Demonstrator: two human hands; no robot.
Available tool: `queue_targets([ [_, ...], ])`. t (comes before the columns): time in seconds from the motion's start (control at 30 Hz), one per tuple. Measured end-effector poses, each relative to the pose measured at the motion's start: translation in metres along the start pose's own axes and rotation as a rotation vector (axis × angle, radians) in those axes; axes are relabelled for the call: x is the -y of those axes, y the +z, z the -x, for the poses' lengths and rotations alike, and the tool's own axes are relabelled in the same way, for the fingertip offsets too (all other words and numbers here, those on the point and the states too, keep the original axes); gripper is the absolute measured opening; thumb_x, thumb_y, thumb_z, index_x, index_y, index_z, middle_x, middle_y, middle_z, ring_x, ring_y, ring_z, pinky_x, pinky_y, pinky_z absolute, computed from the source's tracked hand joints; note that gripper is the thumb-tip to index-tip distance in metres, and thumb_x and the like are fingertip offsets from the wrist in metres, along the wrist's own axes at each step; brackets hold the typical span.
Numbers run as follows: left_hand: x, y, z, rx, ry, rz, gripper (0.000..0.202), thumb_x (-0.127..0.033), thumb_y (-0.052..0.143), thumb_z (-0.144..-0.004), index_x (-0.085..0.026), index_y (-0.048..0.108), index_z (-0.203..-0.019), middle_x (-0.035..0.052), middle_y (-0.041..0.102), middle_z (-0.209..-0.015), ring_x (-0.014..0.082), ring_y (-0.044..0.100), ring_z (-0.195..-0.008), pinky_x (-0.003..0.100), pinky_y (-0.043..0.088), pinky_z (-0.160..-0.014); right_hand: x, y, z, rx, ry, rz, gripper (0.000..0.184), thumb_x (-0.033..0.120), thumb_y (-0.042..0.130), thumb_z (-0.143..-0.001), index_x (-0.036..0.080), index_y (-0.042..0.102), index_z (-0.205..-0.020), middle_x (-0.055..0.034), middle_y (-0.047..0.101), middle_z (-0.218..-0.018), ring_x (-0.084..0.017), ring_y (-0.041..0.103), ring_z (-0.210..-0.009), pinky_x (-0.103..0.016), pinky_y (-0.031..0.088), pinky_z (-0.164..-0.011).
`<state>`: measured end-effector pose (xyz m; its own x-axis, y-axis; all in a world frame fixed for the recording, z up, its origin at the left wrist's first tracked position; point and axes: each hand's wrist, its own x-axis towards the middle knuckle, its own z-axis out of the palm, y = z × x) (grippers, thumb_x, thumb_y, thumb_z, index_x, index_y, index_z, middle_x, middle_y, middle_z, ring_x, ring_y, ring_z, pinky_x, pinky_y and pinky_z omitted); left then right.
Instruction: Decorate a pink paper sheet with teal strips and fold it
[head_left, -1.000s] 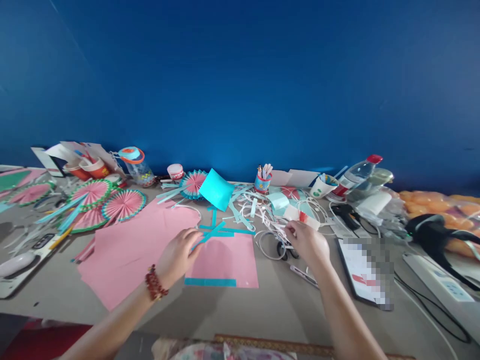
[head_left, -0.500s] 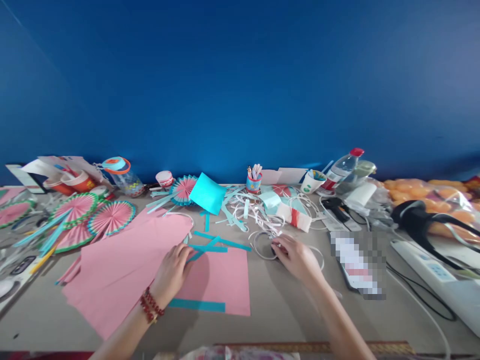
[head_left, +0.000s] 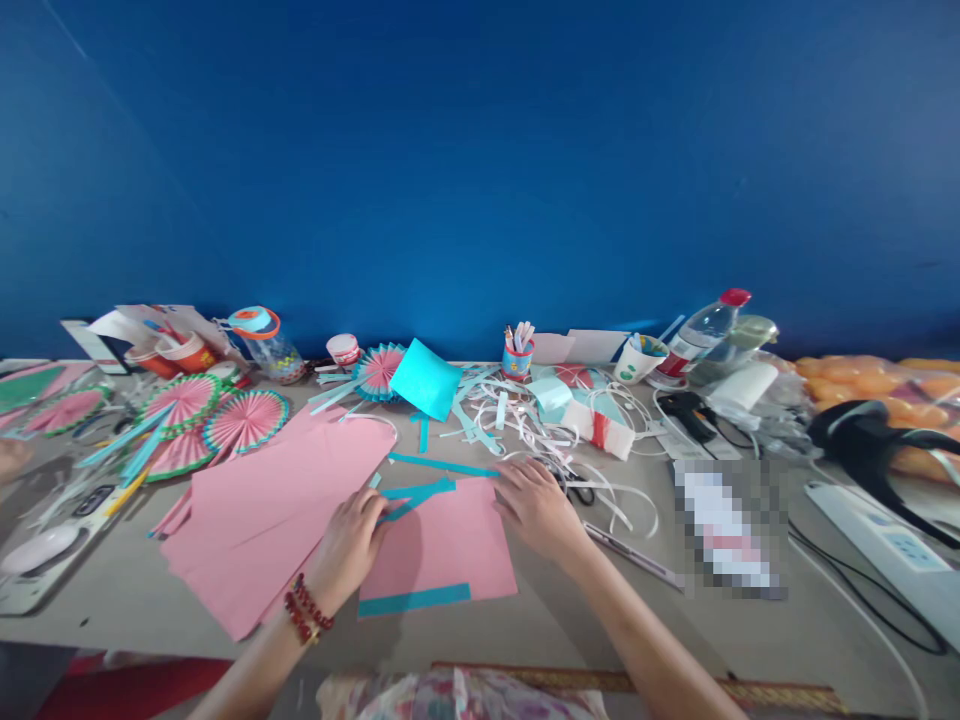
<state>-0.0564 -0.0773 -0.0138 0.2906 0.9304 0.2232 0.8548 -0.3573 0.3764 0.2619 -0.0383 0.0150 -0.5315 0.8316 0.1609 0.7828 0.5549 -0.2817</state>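
My left hand [head_left: 349,540], a red bead bracelet at its wrist, rests at the left edge of a pink paper sheet [head_left: 442,550]. Its fingers are closed around the end of a blue paper strip [head_left: 420,496] that slants over the sheet. My right hand [head_left: 538,505] lies palm down over the sheet's upper right corner. Its fingers are stretched out, touching the end of a longer blue strip [head_left: 442,465]. Another blue strip [head_left: 414,600] runs along the sheet's lower edge. A pale craft knife [head_left: 637,558] and partly hidden scissors [head_left: 581,490] lie right of my right hand.
Large pink sheets [head_left: 277,510] lie at the left, with pleated paper fans [head_left: 246,432] behind. Paper scraps and white cables [head_left: 525,415] spread behind the sheet. A bottle [head_left: 697,340], a blurred-out phone [head_left: 724,530] and a power strip [head_left: 885,545] stand or lie at right. Another person's hand [head_left: 13,458] shows at far left.
My right hand has moved left from the scissors and cables to the pink sheet's corner. The craft knife now shows beside it. My left hand stays about the same; the view has shifted slightly.
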Motion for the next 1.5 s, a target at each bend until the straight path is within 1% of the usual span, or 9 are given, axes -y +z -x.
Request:
queue_targets([
  [0.17, 0.0, -0.002, 0.004, 0.005, 0.031, 0.045, 0.018, -0.015, 0.047, -0.09, -0.023, 0.06, -0.101, 0.0069, 0.061, -0.097, 0.0231, 0.061, -0.092, 0.038, 0.051, -0.081, 0.007, 0.002, 0.001, 0.015, -0.019, -0.064, 0.032, 0.024, 0.049, -0.094, 0.022, 0.063, -0.122, -0.0084, 0.059, -0.133, -0.026, 0.054, -0.118, -0.042, 0.044, -0.098],
  [0.4, 0.007, -0.005, 0.012, -0.007, 0.055, 0.099, 0.014, -0.016, 0.047, -0.091, -0.022, 0.059, -0.093, 0.0074, 0.061, -0.104, 0.022, 0.06, -0.097, 0.037, 0.051, -0.086, 0.007, 0.013, -0.004, 0.035, 0.017, 0.063, 0.03, 0.02, 0.04, -0.098, 0.021, 0.064, -0.116, -0.0099, 0.064, -0.121, -0.025, 0.055, -0.111, -0.038, 0.041, -0.095],
  [0.6, 0.012, -0.003, 0.015, 0.003, 0.074, 0.151, 0.013, -0.021, 0.046, -0.094, -0.021, 0.059, -0.094, 0.0086, 0.06, -0.105, 0.0228, 0.058, -0.101, 0.037, 0.05, -0.089, 0.0, 0.015, -0.04, 0.078, -0.036, 0.029, 0.017, 0.032, 0.061, -0.089, 0.022, 0.067, -0.102, -0.005, 0.065, -0.108, -0.02, 0.058, -0.099, -0.03, 0.042, -0.088],
  [0.83, 0.016, 0.001, 0.02, -0.043, 0.11, 0.168, 0.014, -0.022, 0.045, -0.094, -0.021, 0.058, -0.096, 0.0087, 0.06, -0.108, 0.0231, 0.058, -0.104, 0.038, 0.05, -0.09, -0.014, 0.001, -0.062, -0.036, 0.039, 0.081, 0.023, 0.012, 0.047, -0.092, 0.014, 0.068, -0.101, -0.0138, 0.065, -0.106, -0.026, 0.057, -0.103, -0.037, 0.041, -0.089],
  [1.0, 0.009, -0.002, 0.021, -0.088, 0.154, 0.198, 0.013, -0.019, 0.044, -0.094, -0.02, 0.057, -0.093, 0.0066, 0.063, -0.1, 0.0216, 0.059, -0.098, 0.036, 0.049, -0.086, 0.01, 0.007, -0.049, -0.082, -0.062, 0.004, 0.028, 0.02, 0.042, -0.098, 0.017, 0.068, -0.106, -0.0106, 0.067, -0.109, -0.022, 0.059, -0.104, -0.035, 0.043, -0.093],
  [1.13, -0.001, -0.008, 0.021, -0.098, 0.183, 0.201, 0.014, -0.019, 0.042, -0.096, -0.02, 0.056, -0.091, 0.0056, 0.064, -0.094, 0.0208, 0.06, -0.093, 0.036, 0.048, -0.085, 0.045, 0.021, -0.035, -0.071, -0.217, -0.111, 0.025, 0.032, 0.054, -0.095, 0.021, 0.066, -0.114, -0.0077, 0.068, -0.115, -0.02, 0.059, -0.112, -0.032, 0.044, -0.097],
  [1.23, -0.012, -0.015, 0.018, -0.094, 0.22, 0.223, 0.016, -0.021, 0.039, -0.098, -0.02, 0.055, -0.094, 0.0058, 0.064, -0.095, 0.0195, 0.06, -0.094, 0.034, 0.048, -0.086, 0.073, 0.027, -0.034, -0.025, -0.367, -0.283, 0.04, 0.036, 0.064, -0.088, 0.022, 0.06, -0.125, -0.0088, 0.065, -0.125, -0.023, 0.057, -0.118, -0.036, 0.041, -0.102],
  [1.37, -0.031, -0.025, 0.007, -0.122, 0.242, 0.295, 0.016, -0.021, 0.038, -0.098, -0.02, 0.054, -0.1, 0.0058, 0.064, -0.094, 0.0177, 0.062, -0.091, 0.031, 0.05, -0.084, 0.093, 0.021, -0.043, 0.041, -0.245, -0.422, 0.025, 0.027, 0.064, -0.086, 0.022, 0.065, -0.11, -0.0047, 0.072, -0.102, -0.02, 0.066, -0.094, -0.029, 0.046, -0.084],
  [1.5, -0.045, -0.028, -0.01, -0.133, 0.201, 0.381, 0.015, -0.026, 0.046, -0.097, -0.02, 0.054, -0.108, 0.0049, 0.064, -0.095, 0.016, 0.063, -0.086, 0.029, 0.052, -0.08, 0.077, -0.002, -0.045, 0.024, -0.188, -0.441, 0.013, 0.02, 0.054, -0.09, 0.022, 0.066, -0.096, -0.0016, 0.071, -0.091, -0.015, 0.064, -0.081, -0.023, 0.043, -0.07],
])
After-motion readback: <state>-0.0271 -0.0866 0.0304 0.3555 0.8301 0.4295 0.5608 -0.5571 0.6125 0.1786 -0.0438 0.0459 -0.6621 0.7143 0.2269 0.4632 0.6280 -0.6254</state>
